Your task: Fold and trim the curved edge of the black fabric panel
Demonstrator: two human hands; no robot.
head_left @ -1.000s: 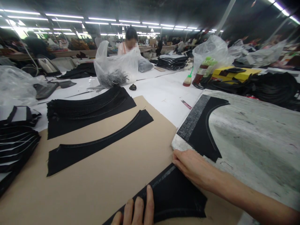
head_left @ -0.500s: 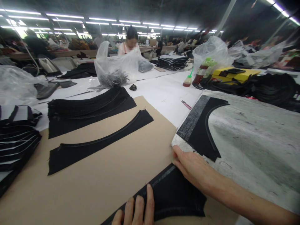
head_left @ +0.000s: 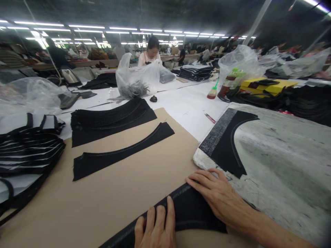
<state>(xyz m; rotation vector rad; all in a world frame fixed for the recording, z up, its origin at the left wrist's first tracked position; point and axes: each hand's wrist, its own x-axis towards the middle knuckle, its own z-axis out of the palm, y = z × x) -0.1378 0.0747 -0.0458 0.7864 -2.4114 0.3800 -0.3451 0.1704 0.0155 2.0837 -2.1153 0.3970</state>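
We lay both palms flat on a black fabric piece (head_left: 188,210) at the near edge of the brown card sheet (head_left: 124,196). Our left hand (head_left: 155,229) presses the part lying on the card, and our right hand (head_left: 217,194) presses the end by the card's right edge. A curved black strip (head_left: 121,153) lies across the card's middle. A stack of curved pieces (head_left: 111,119) overlaps its far edge, and a grey pad (head_left: 279,162) sits just beside its right edge.

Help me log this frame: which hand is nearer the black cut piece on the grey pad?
Right. The right hand lies just below the black cut piece; the left hand is farther down-left.
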